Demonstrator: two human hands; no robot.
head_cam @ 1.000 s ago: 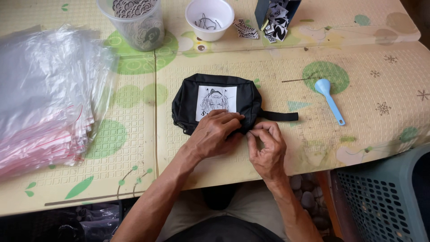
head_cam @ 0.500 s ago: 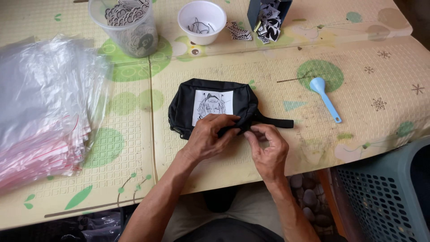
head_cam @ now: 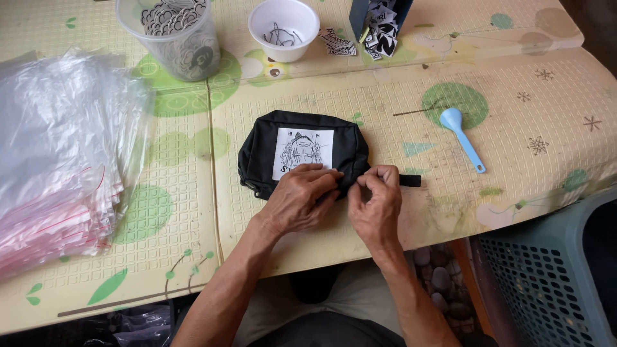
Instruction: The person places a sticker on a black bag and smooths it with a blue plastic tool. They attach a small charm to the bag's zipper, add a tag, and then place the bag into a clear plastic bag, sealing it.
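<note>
At the desk's point(head_cam: 527, 122) left edge lies a stack of clear plastic bags point(head_cam: 61, 160); toward the far edge stand a clear tub of printed stickers point(head_cam: 173, 32) and a white bowl point(head_cam: 283, 27). The black pouch point(head_cam: 257, 151) with its white picture patch lies mid-desk, near the front edge. The step in hand looks like work on the pouch's near edge, probably its zip; the next move likely calls for a steady pull along that edge while the pouch is held still. The left hand point(head_cam: 297, 200) lies palm-down, fingers curled, pressing the pouch's front rim. The right hand point(head_cam: 376, 207), knuckles up, pinches narrowly at that edge beside a black strap point(head_cam: 409, 181). A blue spoon point(head_cam: 461, 136) lies further right.
</note>
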